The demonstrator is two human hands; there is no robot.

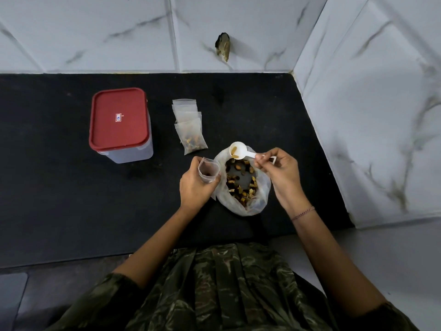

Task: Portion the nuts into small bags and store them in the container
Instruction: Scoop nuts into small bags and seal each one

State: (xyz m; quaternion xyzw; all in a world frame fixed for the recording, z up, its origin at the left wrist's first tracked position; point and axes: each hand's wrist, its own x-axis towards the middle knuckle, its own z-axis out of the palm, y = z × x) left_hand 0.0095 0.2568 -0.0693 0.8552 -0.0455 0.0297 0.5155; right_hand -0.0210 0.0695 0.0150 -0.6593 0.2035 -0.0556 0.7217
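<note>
White scoop point(238, 150) in grip of right hand point(279, 174), small clear bag point(208, 173) in grip of left hand point(194, 191)

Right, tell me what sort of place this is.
Probably a home kitchen corner: a black speckled countertop runs against white marble-patterned wall tiles, and a red-lidded clear plastic storage container stands on it beside small clear zip bags.
</note>
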